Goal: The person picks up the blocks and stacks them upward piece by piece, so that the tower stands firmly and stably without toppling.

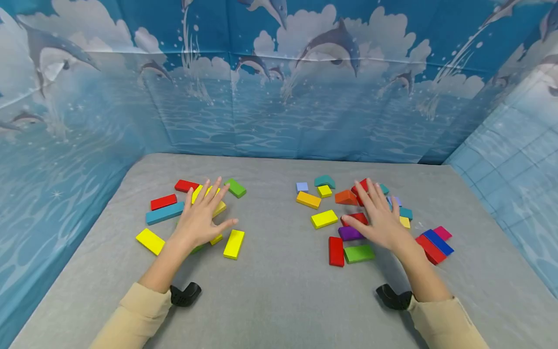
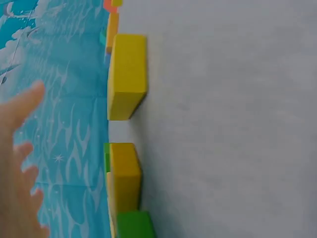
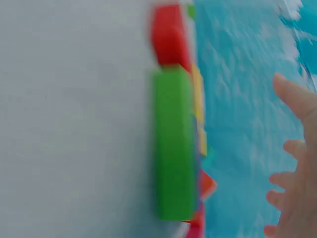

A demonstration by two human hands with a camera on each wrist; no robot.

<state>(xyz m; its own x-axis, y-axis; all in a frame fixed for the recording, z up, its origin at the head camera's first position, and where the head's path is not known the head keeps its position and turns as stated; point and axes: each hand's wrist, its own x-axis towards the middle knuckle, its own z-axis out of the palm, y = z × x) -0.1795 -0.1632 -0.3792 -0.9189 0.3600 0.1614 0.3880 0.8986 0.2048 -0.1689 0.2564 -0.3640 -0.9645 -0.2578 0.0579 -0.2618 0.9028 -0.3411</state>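
Head view: we see left hand (image 1: pixel 199 220) and right hand (image 1: pixel 381 223) well apart, fingers spread, holding nothing. Blocks (image 1: pixel 234 244) lie in two bunches, one by each hand, maybe for easy reach.

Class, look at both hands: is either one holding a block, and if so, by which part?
Nothing is held: the left hand and right hand have their fingers spread above the blocks.
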